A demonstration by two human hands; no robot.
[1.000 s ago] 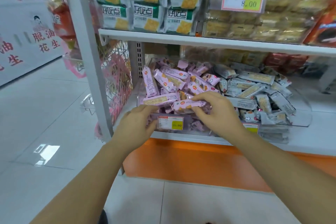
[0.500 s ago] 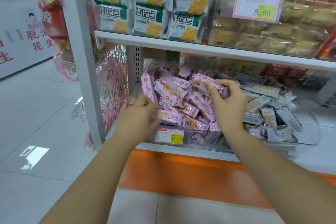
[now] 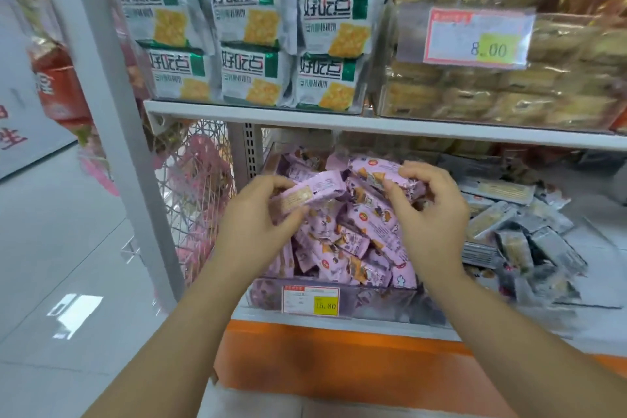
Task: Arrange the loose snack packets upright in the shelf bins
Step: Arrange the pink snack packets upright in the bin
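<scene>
A clear plastic bin point(image 3: 373, 304) on the lower shelf holds a loose heap of several pink snack packets point(image 3: 356, 241). My left hand point(image 3: 258, 224) grips one pink packet point(image 3: 312, 193) by its left end, lifted above the heap with its back label facing me. My right hand point(image 3: 431, 210) pinches another pink packet point(image 3: 380, 171) held up near the bin's back. Both hands hover over the pile.
Grey packets point(image 3: 519, 234) lie loose in the neighbouring bin to the right. The white shelf board point(image 3: 339, 120) above carries green-and-white cracker bags point(image 3: 251, 41) and wrapped cakes with an 8.00 price tag point(image 3: 475, 37). A white upright post point(image 3: 112, 119) and wire basket point(image 3: 193, 187) stand at left.
Both hands rose from the front of the pink heap. My left hand lifted a packet; my right hand moved to the back and took one up. The camera came closer.
</scene>
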